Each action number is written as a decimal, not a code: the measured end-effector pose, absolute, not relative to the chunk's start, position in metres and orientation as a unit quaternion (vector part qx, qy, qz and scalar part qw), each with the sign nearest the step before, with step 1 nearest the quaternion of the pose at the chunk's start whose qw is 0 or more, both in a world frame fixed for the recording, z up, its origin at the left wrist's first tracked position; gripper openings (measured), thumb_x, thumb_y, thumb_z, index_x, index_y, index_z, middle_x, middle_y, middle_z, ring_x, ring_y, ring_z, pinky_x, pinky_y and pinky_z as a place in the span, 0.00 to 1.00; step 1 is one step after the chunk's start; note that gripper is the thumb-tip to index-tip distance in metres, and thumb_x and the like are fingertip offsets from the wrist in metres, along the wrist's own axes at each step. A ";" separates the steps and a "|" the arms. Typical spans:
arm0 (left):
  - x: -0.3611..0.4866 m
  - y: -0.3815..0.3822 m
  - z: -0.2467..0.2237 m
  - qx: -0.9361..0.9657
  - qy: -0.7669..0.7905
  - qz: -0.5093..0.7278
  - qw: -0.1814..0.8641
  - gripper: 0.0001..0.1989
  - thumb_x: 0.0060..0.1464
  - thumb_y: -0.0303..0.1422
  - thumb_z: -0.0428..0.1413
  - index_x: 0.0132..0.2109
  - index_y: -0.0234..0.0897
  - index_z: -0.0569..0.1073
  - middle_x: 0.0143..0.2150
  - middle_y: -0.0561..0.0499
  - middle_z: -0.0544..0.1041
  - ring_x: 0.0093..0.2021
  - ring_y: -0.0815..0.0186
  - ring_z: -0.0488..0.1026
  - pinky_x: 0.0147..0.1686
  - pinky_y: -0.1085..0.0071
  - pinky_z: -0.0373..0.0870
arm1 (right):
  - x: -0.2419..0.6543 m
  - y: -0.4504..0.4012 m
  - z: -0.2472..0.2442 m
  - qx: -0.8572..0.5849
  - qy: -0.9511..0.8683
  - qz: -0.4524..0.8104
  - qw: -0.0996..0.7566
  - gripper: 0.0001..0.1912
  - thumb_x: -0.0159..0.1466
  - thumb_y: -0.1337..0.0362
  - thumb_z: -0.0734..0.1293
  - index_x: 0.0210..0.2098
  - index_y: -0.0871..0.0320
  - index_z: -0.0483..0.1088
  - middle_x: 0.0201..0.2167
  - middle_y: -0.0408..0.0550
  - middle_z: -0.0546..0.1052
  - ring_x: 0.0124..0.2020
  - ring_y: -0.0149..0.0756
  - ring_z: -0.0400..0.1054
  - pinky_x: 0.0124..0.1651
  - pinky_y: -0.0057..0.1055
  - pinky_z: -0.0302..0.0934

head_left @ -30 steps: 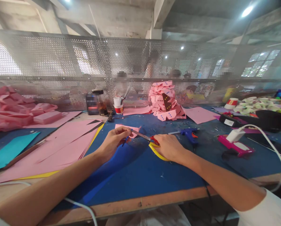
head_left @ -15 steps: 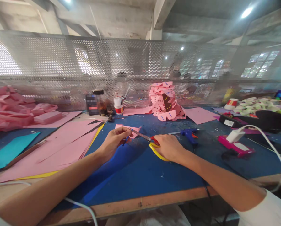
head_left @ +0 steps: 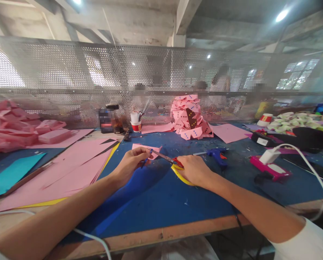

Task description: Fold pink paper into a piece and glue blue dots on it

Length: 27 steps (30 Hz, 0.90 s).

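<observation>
My right hand (head_left: 194, 169) is closed around the red and yellow handles of a pair of scissors (head_left: 163, 156). Their blades point left, toward the fingertips of my left hand (head_left: 134, 159). That hand pinches a small dark blue piece (head_left: 151, 152), seemingly paper, and the blade tips meet it or lie just beside it; I cannot tell which. Just behind the fingers is a small pink paper piece (head_left: 156, 148) on the blue table mat (head_left: 161, 206).
Large pink sheets (head_left: 77, 169) lie at left, near a teal sheet (head_left: 15, 173). A dotted pink paper stack (head_left: 190, 117) stands at the back. On the right are a blue glue gun (head_left: 218, 156) and a magenta power strip (head_left: 271, 168) with a white cable.
Both hands and the scissors stay almost in place, with only a slight shift at the left fingertips. Behind the mesh screen, a person has come into sight.
</observation>
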<state>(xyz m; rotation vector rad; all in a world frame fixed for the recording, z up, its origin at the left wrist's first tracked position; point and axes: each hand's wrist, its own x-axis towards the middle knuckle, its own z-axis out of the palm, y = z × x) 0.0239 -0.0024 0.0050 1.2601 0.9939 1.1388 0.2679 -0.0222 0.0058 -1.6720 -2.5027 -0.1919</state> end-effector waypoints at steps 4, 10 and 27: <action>0.025 -0.002 0.005 0.535 0.427 0.481 0.548 0.10 0.48 0.37 0.66 0.34 0.36 0.77 0.35 0.50 0.79 0.29 0.69 0.71 0.32 0.71 0.64 | 0.268 -0.022 0.007 -0.556 -0.827 -0.058 0.054 0.18 0.68 0.49 0.59 0.36 0.56 0.70 0.33 0.50 0.81 0.35 0.43 0.77 0.33 0.30 0.56; 0.026 -0.004 0.007 0.526 0.425 0.486 0.554 0.12 0.47 0.38 0.67 0.33 0.35 0.76 0.34 0.49 0.78 0.30 0.69 0.71 0.33 0.71 0.65 | 0.269 -0.021 0.005 -0.551 -0.830 -0.056 0.070 0.16 0.68 0.50 0.60 0.36 0.55 0.70 0.33 0.49 0.80 0.35 0.44 0.76 0.34 0.30 0.57; 0.024 0.000 0.003 0.546 0.399 0.496 0.545 0.07 0.49 0.33 0.65 0.35 0.36 0.78 0.34 0.51 0.78 0.29 0.69 0.70 0.32 0.71 0.63 | 0.268 -0.019 0.000 -0.543 -0.833 -0.068 0.075 0.17 0.68 0.49 0.59 0.41 0.56 0.67 0.41 0.50 0.78 0.38 0.44 0.76 0.37 0.34 0.60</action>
